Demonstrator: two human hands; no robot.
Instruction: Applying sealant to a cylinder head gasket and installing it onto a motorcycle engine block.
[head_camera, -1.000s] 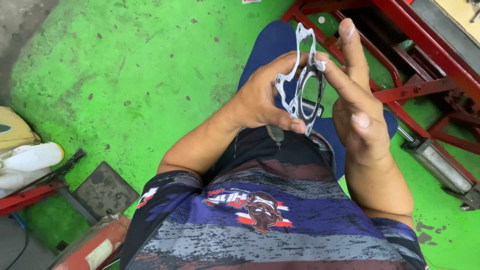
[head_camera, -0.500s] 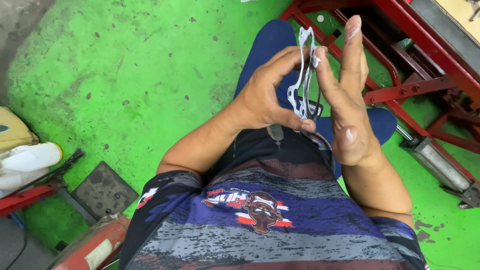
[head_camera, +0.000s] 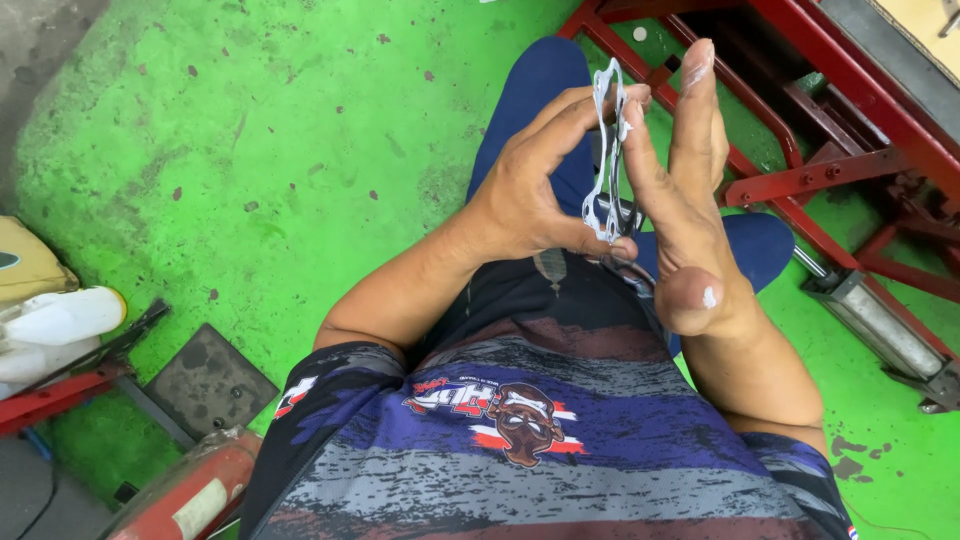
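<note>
Fig.: we look down at both hands raised over the lap, w/ a thin pale gasket (head_camera: 606, 150) held edge-on between them. Our left hand (head_camera: 530, 190) comes in from the near left, forearm angled up and rightward; its fingers (head_camera: 565, 115) curl over the gasket's top edge while the thumb presses at the bottom edge, so the grip is closed on the part. Our right hand (head_camera: 690, 200) stands upright just right of the gasket, palm facing left, fingers straight and together, fingertips pointing far; it lies flat against the gasket's right face, not curled round it. White smears show on a fingertip and at the heel of that palm. Gasket sits approx. centre-frame, above the blue trousers (head_camera: 540, 90). Green floor (head_camera: 250, 150) lies left; red metal frame (head_camera: 850, 130) at far right.
</note>
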